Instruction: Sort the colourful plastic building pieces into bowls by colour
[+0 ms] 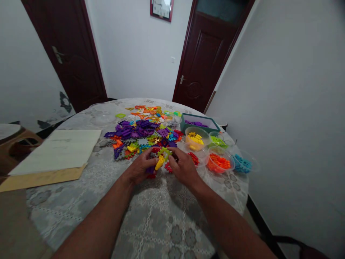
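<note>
Close together over the near side of the table, both my hands grip plastic building pieces. My left hand (142, 166) is closed around a small cluster of pieces; a yellow connector (160, 163) sticks out of it, with purple and red parts partly hidden by the fingers. Between thumb and fingers, my right hand (183, 164) pinches a lime-green gear-shaped piece (165, 152), which touches or nearly touches the cluster. Whether the two are joined I cannot tell. Just beneath the hands lies a red gear piece (168, 167). Beyond them spreads a pile of mixed, mostly purple pieces (138, 129).
Clear bowls on the right hold yellow pieces (196, 141), orange pieces (217, 163), blue pieces (242, 163) and green pieces (217, 142). Behind them stands a teal box (215, 126) with purple pieces. Paper sheets (58, 149) lie at left on the patterned tablecloth (161, 219).
</note>
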The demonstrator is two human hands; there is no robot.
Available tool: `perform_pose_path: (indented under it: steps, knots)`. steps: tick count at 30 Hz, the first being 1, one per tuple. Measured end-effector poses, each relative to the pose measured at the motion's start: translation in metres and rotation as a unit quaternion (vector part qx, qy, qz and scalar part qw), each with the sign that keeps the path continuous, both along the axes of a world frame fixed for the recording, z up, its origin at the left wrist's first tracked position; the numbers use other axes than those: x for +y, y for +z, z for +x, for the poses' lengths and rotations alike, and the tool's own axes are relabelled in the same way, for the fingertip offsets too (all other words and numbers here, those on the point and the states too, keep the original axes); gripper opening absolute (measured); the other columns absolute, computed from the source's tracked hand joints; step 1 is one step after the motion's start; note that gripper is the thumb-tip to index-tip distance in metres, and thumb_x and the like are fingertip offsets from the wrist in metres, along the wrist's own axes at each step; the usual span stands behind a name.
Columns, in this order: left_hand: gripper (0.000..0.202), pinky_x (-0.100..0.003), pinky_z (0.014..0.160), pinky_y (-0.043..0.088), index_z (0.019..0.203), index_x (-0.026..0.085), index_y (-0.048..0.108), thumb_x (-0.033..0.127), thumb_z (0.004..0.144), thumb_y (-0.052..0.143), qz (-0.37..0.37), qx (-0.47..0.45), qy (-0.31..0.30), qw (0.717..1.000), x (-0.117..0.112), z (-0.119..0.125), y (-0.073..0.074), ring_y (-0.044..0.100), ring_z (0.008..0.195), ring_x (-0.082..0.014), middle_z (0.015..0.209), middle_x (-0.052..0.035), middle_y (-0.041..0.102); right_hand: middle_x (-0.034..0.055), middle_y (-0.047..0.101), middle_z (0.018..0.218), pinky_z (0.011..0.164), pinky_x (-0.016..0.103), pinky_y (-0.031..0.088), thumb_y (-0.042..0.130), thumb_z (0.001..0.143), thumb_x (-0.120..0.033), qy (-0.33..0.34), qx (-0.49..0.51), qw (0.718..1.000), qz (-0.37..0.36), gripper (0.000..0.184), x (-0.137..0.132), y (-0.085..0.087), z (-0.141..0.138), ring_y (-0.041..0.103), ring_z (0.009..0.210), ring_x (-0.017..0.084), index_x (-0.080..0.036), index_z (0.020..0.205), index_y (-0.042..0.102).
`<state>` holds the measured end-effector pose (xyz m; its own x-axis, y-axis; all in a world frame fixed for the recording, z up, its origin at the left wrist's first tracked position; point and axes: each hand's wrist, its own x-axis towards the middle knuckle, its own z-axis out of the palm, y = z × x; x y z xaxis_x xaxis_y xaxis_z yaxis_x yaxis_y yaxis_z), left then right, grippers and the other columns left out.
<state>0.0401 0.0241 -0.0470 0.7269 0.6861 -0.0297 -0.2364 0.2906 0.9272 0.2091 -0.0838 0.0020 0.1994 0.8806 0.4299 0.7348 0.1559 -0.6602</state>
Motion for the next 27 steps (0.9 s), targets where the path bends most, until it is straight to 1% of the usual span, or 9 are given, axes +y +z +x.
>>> perform_pose_path:
  steps: [5, 10, 13, 16, 19, 21, 23, 25, 27]
  knots:
    - [0.051, -0.022, 0.046, 0.049, 0.122, 0.022, 0.062, 0.033, 0.078, 0.086, -0.007, 0.017, 0.011, 1.0, 0.0, -0.001, 0.005, 0.059, 0.053, -0.0114, 0.084, -0.0006, 0.069, 0.0027, 0.075, 0.091, 0.076, 0.029, 0.051, 0.057, 0.097, -0.026, -0.052, 0.032, 0.998, 0.005, 0.036, -0.015, 0.011, 0.025, 0.068, 0.079, 0.018, -0.02, 0.127, 0.073]
    - [0.053, -0.022, 0.044, 0.049, 0.124, 0.022, 0.062, 0.034, 0.078, 0.085, -0.008, 0.027, 0.016, 0.999, -0.001, -0.001, 0.007, 0.058, 0.051, -0.011, 0.081, 0.0004, 0.067, 0.0047, 0.074, 0.088, 0.072, 0.03, 0.05, 0.056, 0.097, -0.033, -0.158, -0.041, 0.986, 0.043, 0.039, -0.022, 0.024, 0.091, 0.066, 0.075, 0.019, -0.018, 0.129, 0.072]
    - [0.057, -0.021, 0.044, 0.048, 0.128, 0.023, 0.061, 0.032, 0.078, 0.085, -0.012, 0.026, 0.017, 0.999, -0.002, 0.0, 0.007, 0.058, 0.051, -0.0104, 0.082, 0.0005, 0.067, 0.012, 0.077, 0.101, 0.084, 0.037, 0.052, 0.052, 0.096, -0.03, -0.256, -0.158, 0.95, 0.082, 0.039, -0.021, 0.031, 0.151, 0.068, 0.086, 0.024, -0.017, 0.127, 0.072]
    - [0.059, -0.021, 0.046, 0.05, 0.132, 0.023, 0.06, 0.029, 0.078, 0.084, -0.015, 0.012, 0.008, 1.0, -0.004, 0.0, 0.007, 0.059, 0.053, -0.0101, 0.085, 0.0001, 0.068, 0.0185, 0.075, 0.11, 0.088, 0.042, 0.052, 0.049, 0.094, -0.025, -0.334, -0.243, 0.908, 0.072, 0.04, -0.018, 0.033, 0.205, 0.067, 0.092, 0.029, -0.013, 0.125, 0.071]
    - [0.06, -0.021, 0.045, 0.048, 0.132, 0.022, 0.06, 0.029, 0.077, 0.084, -0.02, -0.002, -0.007, 1.0, -0.006, 0.0, 0.008, 0.057, 0.052, -0.0093, 0.086, -0.0001, 0.068, 0.0217, 0.071, 0.114, 0.088, 0.044, 0.052, 0.051, 0.091, -0.022, -0.385, -0.28, 0.876, 0.081, 0.044, -0.015, 0.031, 0.228, 0.065, 0.098, 0.032, -0.01, 0.13, 0.067]
    - [0.061, -0.021, 0.045, 0.047, 0.131, 0.022, 0.06, 0.029, 0.076, 0.085, -0.024, -0.005, -0.004, 1.0, -0.006, 0.001, 0.008, 0.056, 0.052, -0.0094, 0.085, 0.0, 0.068, 0.0211, 0.069, 0.118, 0.092, 0.045, 0.053, 0.05, 0.092, -0.021, -0.37, -0.277, 0.879, 0.114, 0.045, -0.012, 0.029, 0.216, 0.065, 0.103, 0.032, -0.011, 0.133, 0.065]
    - [0.059, -0.021, 0.046, 0.047, 0.129, 0.022, 0.061, 0.029, 0.076, 0.084, -0.024, -0.001, 0.003, 1.0, -0.006, 0.001, 0.008, 0.057, 0.053, -0.0097, 0.084, 0.0002, 0.068, 0.0184, 0.07, 0.118, 0.094, 0.045, 0.055, 0.048, 0.096, -0.022, -0.305, -0.25, 0.909, 0.135, 0.041, -0.011, 0.027, 0.181, 0.066, 0.102, 0.03, -0.014, 0.133, 0.065]
    - [0.057, -0.02, 0.046, 0.047, 0.128, 0.022, 0.061, 0.028, 0.076, 0.084, -0.022, 0.004, 0.008, 1.0, -0.006, 0.002, 0.008, 0.057, 0.054, -0.0097, 0.084, 0.0003, 0.068, 0.0152, 0.07, 0.118, 0.09, 0.042, 0.058, 0.049, 0.1, -0.024, -0.196, -0.203, 0.951, 0.124, 0.037, -0.013, 0.021, 0.129, 0.068, 0.094, 0.025, -0.017, 0.133, 0.064]
    - [0.057, -0.02, 0.046, 0.046, 0.127, 0.022, 0.061, 0.029, 0.076, 0.084, -0.023, 0.006, 0.012, 1.0, -0.007, 0.002, 0.009, 0.057, 0.054, -0.0098, 0.085, 0.0002, 0.068, 0.0119, 0.071, 0.118, 0.086, 0.038, 0.059, 0.051, 0.104, -0.026, -0.05, -0.151, 0.983, 0.089, 0.036, -0.016, 0.011, 0.074, 0.069, 0.09, 0.022, -0.021, 0.138, 0.061]
